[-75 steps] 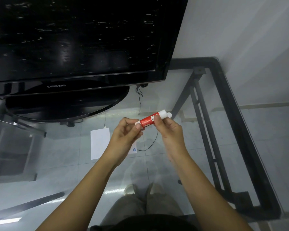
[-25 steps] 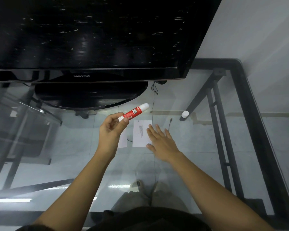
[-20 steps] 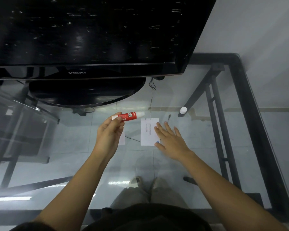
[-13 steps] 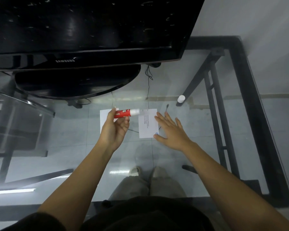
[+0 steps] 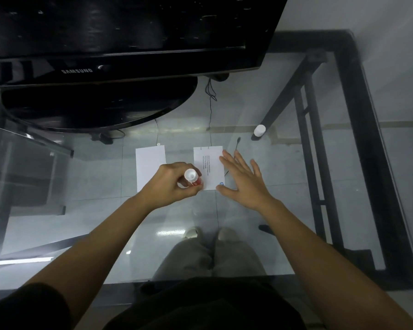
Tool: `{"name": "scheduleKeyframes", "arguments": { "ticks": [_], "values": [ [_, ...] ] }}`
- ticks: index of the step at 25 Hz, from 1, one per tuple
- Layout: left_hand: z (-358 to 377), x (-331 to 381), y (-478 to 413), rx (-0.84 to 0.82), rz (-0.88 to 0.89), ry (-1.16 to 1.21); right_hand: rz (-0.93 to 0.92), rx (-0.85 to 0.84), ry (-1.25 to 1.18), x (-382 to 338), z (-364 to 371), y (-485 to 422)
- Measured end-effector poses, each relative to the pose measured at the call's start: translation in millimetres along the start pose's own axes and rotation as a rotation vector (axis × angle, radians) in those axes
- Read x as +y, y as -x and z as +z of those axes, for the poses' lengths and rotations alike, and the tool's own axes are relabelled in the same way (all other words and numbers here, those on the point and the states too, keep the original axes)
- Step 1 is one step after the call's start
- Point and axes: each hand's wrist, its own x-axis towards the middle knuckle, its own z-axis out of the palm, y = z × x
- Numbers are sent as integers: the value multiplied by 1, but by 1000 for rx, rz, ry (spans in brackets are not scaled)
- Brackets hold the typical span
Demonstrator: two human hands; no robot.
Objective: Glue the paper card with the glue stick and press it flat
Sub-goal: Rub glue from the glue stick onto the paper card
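Observation:
Two white paper cards lie side by side on the glass table. The right card carries printed text and a small blue logo; the left card is blank. My left hand is shut on the red glue stick, which stands nearly upright with its white end toward me and its lower end at the printed card's near left corner. My right hand lies flat with fingers spread, resting on the printed card's right edge.
The white glue cap stands on the glass at the far right. A black television on an oval base fills the far side. Thin black cables run toward the cards. The black table frame borders the right.
My left hand turned the glue stick from level to upright and lowered it onto the printed card's near left corner. My right hand stayed flat on the card's right edge.

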Motion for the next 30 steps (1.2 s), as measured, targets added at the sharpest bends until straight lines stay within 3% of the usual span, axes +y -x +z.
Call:
{"name": "scheduleKeyframes", "arguments": {
  "ticks": [5, 8, 11, 15, 17, 20, 22, 24, 30],
  "values": [
    [-12, 4, -31, -12, 32, -40, -13, 2, -29, 1, -2, 1],
    [-26, 8, -49, 83, 6, -105, -14, 6, -53, 1, -1, 0],
    [-35, 9, -46, 176, -109, 55, -27, 31, -48, 3, 2, 0],
    [-18, 18, -20, -49, -43, 53, -28, 72, -37, 3, 5, 1],
    [-16, 16, -14, 69, -59, 60, -20, 82, -28, 2, 7, 1],
    [-21, 13, -12, 341, -207, 307, -17, 84, -32, 2, 7, 1],
    [-18, 11, -12, 202, -197, 277, -15, 84, -26, 2, 7, 1],
    [-9, 11, -13, 1, -120, 99, -6, 95, -23, 2, 7, 1],
    [-7, 5, -26, -108, -23, -46, 13, 104, 19, 0, 9, -2]
  ]
}}
